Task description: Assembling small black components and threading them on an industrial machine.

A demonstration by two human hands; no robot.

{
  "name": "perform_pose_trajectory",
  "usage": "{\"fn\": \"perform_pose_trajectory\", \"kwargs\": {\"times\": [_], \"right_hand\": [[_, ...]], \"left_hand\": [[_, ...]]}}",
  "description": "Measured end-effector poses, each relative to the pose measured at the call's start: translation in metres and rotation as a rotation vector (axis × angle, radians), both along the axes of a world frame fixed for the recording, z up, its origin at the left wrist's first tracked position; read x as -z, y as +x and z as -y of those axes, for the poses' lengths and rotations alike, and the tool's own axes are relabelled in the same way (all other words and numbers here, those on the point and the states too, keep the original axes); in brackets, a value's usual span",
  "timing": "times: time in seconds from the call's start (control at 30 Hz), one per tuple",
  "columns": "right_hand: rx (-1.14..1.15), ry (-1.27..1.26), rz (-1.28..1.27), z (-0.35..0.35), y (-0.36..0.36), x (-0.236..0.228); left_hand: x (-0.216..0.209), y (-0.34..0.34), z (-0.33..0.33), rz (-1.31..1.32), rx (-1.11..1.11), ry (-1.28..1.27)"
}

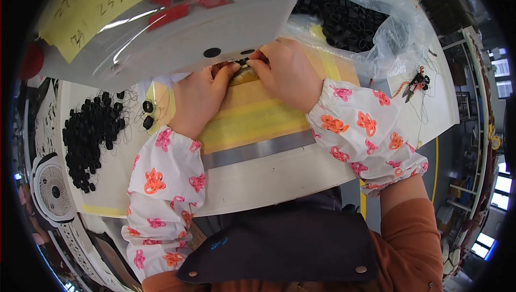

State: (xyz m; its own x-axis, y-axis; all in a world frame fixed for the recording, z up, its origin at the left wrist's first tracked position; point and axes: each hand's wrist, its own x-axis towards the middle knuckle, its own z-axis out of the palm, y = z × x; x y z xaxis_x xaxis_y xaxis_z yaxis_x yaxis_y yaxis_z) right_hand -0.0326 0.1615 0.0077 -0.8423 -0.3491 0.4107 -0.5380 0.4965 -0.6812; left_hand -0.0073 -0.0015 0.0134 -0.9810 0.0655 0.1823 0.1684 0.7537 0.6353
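Note:
Under the head of a white sewing machine (252,9), my two hands meet at the yellow-taped work surface (242,122). My left hand (200,94) has its thumb and fingers pinched on a small black piece (242,62). From the other side, my right hand (285,69) closes thumb and forefinger at the same piece. Fingers and machine cover most of it, so its full shape is hidden. Two black rings (148,107) with loose threads lie just left of my left wrist.
A pile of black rings (94,136) with trailing threads covers the table's left side. Behind my right hand, a clear plastic bag (400,39) holds many more black loops. Thread snips (413,85) lie among thread scraps at right. A white fan (54,190) stands at far left.

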Motion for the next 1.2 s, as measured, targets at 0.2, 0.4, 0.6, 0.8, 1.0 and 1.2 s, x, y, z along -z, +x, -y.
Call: {"fn": "perform_pose_trajectory", "kwargs": {"times": [0.2, 0.4, 0.6, 0.8, 1.0, 1.2], "right_hand": [[0.039, 0.043, -0.052, 0.002, 0.001, -0.001], [0.031, 0.061, -0.018, 0.004, -0.002, 0.001], [0.008, 0.013, -0.004, -0.002, -0.005, 0.001], [-0.004, -0.008, -0.056, 0.0, -0.006, 0.006], [-0.054, -0.087, -0.033, -0.004, -0.006, 0.011], [-0.198, -0.053, -0.022, -0.007, 0.033, -0.001]], "left_hand": [[0.007, -0.002, 0.004, 0.085, -0.047, -0.007], [0.007, -0.001, 0.008, 0.078, -0.057, 0.103], [0.007, -0.003, 0.004, 0.069, -0.015, 0.02], [0.003, -0.003, 0.006, 0.058, -0.018, 0.034], [0.002, 0.007, 0.003, -0.152, 0.048, -0.047], [-0.009, 0.075, -0.006, 0.027, 0.133, 0.127]]}}
